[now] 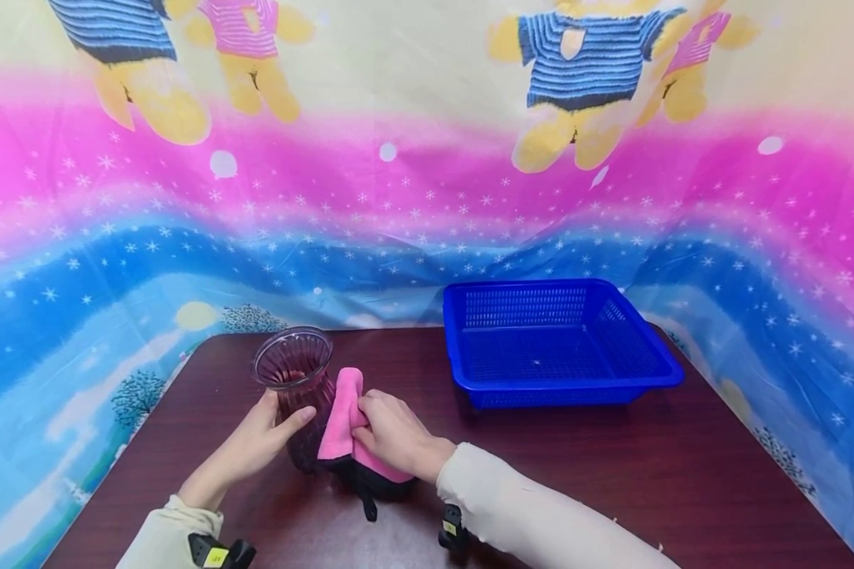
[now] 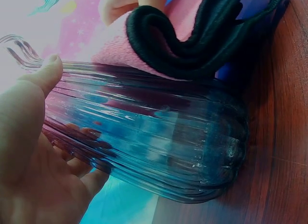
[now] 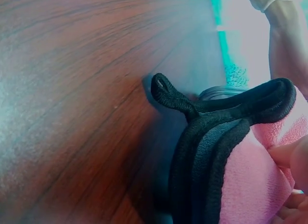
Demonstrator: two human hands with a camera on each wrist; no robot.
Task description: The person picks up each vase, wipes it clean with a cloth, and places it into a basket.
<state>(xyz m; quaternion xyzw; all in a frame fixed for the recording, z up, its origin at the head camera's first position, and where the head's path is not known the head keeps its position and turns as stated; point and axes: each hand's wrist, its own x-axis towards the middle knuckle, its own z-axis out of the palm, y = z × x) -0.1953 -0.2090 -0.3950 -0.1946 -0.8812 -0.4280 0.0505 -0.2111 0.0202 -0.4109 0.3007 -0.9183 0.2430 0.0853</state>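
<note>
A ribbed, purple-tinted glass vase (image 1: 293,359) with a flared rim stands toward the left of the table. My left hand (image 1: 259,442) grips it below the neck, thumb in front and fingers behind; the left wrist view shows the fingers through the vase's clear wall (image 2: 144,132). In my right hand (image 1: 398,431) is a bunched pink cloth (image 1: 341,419) with black edging and a small black loop (image 3: 168,94). The cloth lies against the right side of the vase. Its folds hide some of the right fingertips.
A blue plastic basket (image 1: 562,387) with mesh walls stands at the back right of the dark wooden table (image 1: 648,474). Behind the table hangs a patterned curtain (image 1: 398,190) with bears and snowflakes. A wristband camera (image 1: 217,552) sits on the left sleeve.
</note>
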